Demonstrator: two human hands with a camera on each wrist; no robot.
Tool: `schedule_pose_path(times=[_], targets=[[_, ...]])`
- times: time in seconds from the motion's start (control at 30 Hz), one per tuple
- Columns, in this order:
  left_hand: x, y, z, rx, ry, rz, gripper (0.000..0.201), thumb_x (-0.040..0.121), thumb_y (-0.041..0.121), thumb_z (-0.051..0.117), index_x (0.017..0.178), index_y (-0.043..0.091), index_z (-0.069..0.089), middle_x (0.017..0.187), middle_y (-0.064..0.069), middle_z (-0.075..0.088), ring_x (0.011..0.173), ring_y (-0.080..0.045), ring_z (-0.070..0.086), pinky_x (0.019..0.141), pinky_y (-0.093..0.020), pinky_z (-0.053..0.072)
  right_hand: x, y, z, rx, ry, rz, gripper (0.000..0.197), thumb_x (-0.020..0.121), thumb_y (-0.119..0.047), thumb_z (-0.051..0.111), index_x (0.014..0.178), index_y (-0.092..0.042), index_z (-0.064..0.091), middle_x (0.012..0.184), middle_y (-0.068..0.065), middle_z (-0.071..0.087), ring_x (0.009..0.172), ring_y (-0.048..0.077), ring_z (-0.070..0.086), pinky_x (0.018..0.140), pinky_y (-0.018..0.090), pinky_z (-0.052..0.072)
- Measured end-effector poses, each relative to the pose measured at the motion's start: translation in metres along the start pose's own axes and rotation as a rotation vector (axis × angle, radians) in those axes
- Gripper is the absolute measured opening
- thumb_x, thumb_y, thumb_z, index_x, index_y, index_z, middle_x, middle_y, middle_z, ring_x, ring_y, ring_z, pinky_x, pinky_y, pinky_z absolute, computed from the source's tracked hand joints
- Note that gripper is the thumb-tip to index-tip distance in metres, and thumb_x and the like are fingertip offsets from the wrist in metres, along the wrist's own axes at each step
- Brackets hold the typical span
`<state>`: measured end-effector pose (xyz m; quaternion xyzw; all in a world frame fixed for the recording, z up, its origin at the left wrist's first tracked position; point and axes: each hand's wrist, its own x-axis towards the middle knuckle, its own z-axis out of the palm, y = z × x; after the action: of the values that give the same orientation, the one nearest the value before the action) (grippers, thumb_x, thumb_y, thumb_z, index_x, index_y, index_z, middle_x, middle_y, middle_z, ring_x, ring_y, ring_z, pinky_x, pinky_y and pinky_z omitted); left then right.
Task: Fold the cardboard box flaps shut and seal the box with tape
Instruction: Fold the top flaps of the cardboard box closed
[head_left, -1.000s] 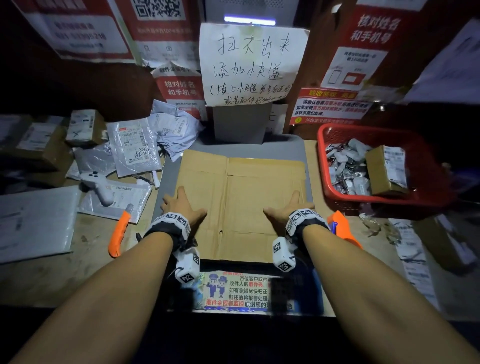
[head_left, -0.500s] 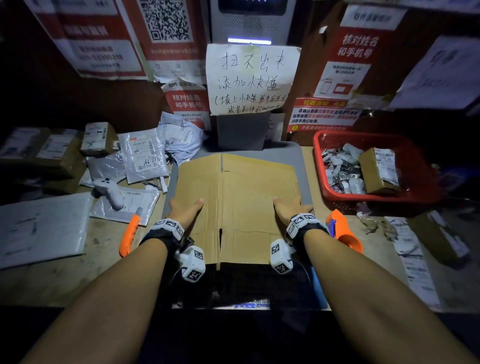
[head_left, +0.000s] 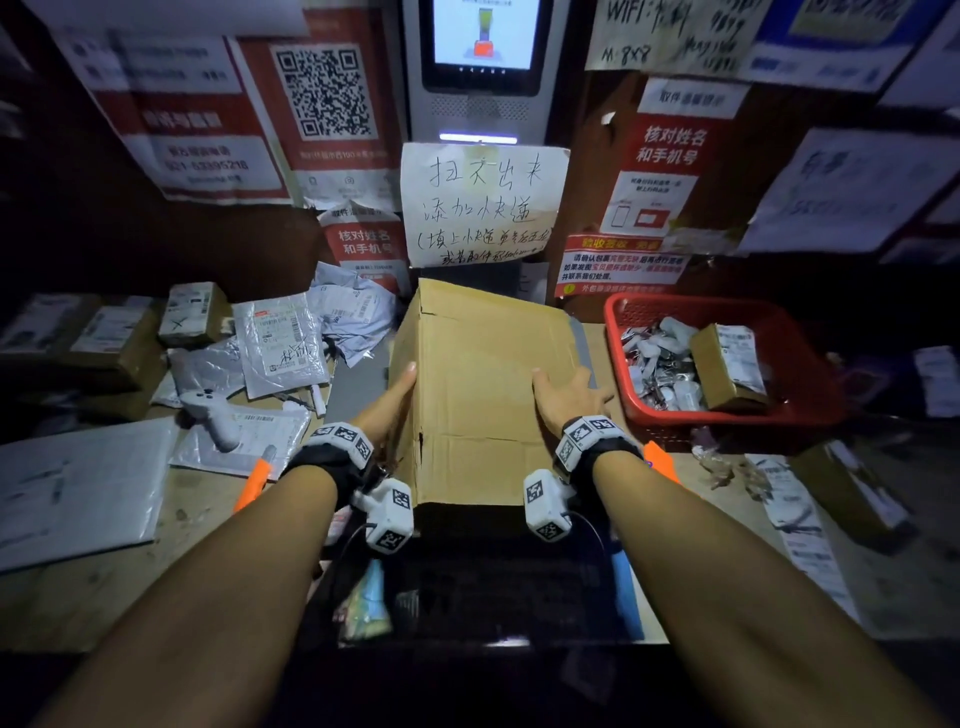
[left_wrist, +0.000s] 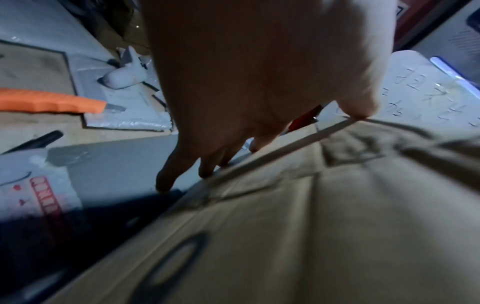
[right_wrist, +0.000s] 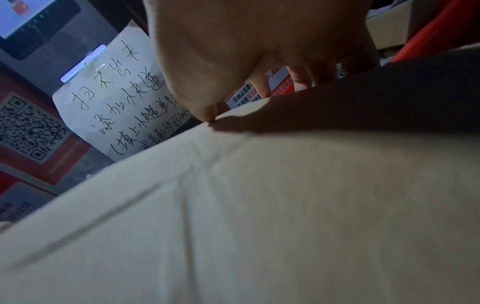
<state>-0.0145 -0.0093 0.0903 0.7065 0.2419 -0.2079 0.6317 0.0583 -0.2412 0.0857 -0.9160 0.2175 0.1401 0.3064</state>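
Cardboard was no longer flat. A second earlier the box (head_left: 483, 384) had lain collapsed on the grey mat (head_left: 358, 384) with a palm pressed on each half; now it stood partly opened, its left side wall risen and its broad top panel tilted up toward the handwritten sign (head_left: 483, 205).

The left hand (head_left: 388, 402) had slid off the top and lay along that left wall, fingers (left_wrist: 166, 176) straight and close together, thumb hooked over the upper edge in the wrist view. The right hand (head_left: 569, 395) stayed on the top panel near its right edge, fingers spread and flat, pressing and not gripping.

The box sat in the middle of the desk, between the parcels (head_left: 280, 343) on the left and the red basket (head_left: 727, 317) on the right. Orange-handled tools lay beside each wrist: a cutter (left_wrist: 52, 100) on the left, and another (head_left: 660, 460) mostly hidden behind the right wrist, which I could not identify.

In my judgement the task was still at its start: the sheet was only being squared into a box. No flap was folded, and no tape was on it.
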Motion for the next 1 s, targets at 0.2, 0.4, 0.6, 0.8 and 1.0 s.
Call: schedule_pose_path(times=[0.2, 0.4, 0.6, 0.8, 1.0], targets=[[0.012, -0.006, -0.005, 0.160, -0.067, -0.087, 0.082, 0.086, 0.056, 0.061, 0.153, 0.025, 0.024, 0.154, -0.006, 0.035, 0.136, -0.033, 0.036, 0.113, -0.056, 0.030, -0.001, 0.001, -0.005, -0.129, -0.074, -0.069, 0.080, 0.085, -0.047, 0.055, 0.149, -0.013, 0.023, 0.143, 0.023, 0.030, 0.127, 0.048, 0.039, 0.092, 0.048, 0.039], [0.034, -0.036, -0.031, 0.518, -0.095, 0.026, 0.087, 0.094, 0.057, 0.047, 0.156, 0.018, 0.000, 0.155, -0.004, 0.030, 0.144, -0.028, 0.031, 0.119, -0.043, 0.023, 0.005, 0.012, -0.014, -0.105, -0.177, -0.193, 0.083, 0.080, -0.048, 0.066, 0.145, -0.013, 0.029, 0.136, 0.018, 0.050, 0.117, 0.040, 0.053, 0.083, 0.041, 0.045], [0.072, -0.087, -0.045, 0.436, -0.060, 0.095, 0.102, 0.082, 0.082, 0.032, 0.156, 0.016, 0.011, 0.159, -0.004, 0.027, 0.146, -0.028, 0.027, 0.119, -0.049, 0.024, 0.004, 0.034, -0.009, -0.074, -0.255, -0.097, 0.103, 0.080, -0.067, 0.064, 0.152, -0.008, 0.021, 0.150, 0.016, 0.042, 0.131, 0.039, 0.048, 0.103, 0.050, 0.044], [0.007, -0.057, -0.028, 0.282, -0.008, 0.193, 0.086, 0.088, 0.052, 0.061, 0.151, 0.008, 0.021, 0.149, -0.005, 0.039, 0.136, -0.022, 0.039, 0.116, -0.041, 0.028, -0.009, 0.032, 0.005, -0.078, -0.251, -0.104, 0.094, 0.090, -0.067, 0.049, 0.154, -0.012, 0.010, 0.151, 0.018, 0.041, 0.132, 0.042, 0.046, 0.103, 0.048, 0.039], [-0.003, -0.047, -0.039, 0.177, -0.076, 0.270, 0.115, 0.057, 0.069, 0.075, 0.147, 0.012, 0.031, 0.140, -0.006, 0.054, 0.124, -0.020, 0.055, 0.111, -0.044, 0.040, -0.021, 0.025, -0.005, 0.032, -0.184, -0.085, 0.096, 0.088, -0.061, 0.056, 0.153, -0.011, 0.006, 0.149, 0.021, 0.037, 0.129, 0.043, 0.046, 0.096, 0.045, 0.040]])
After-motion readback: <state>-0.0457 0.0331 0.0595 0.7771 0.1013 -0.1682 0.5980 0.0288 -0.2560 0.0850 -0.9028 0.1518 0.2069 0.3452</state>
